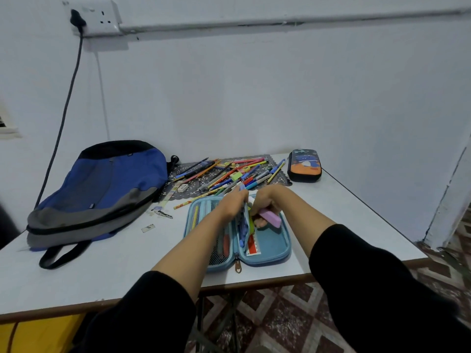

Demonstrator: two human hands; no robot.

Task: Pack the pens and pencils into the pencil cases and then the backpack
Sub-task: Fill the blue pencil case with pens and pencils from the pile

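Table [102, 284], open case [275, 247] near edge (eraser [271, 218] held)

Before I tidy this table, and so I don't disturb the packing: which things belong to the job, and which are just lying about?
Job: open blue pencil case, its centre flap in the left hand; purple block in the right hand; pile of pens and pencils; black cartoon-print pencil case; blue backpack.
Lying about: patterned mat; wall socket; black cable; paper scrap.
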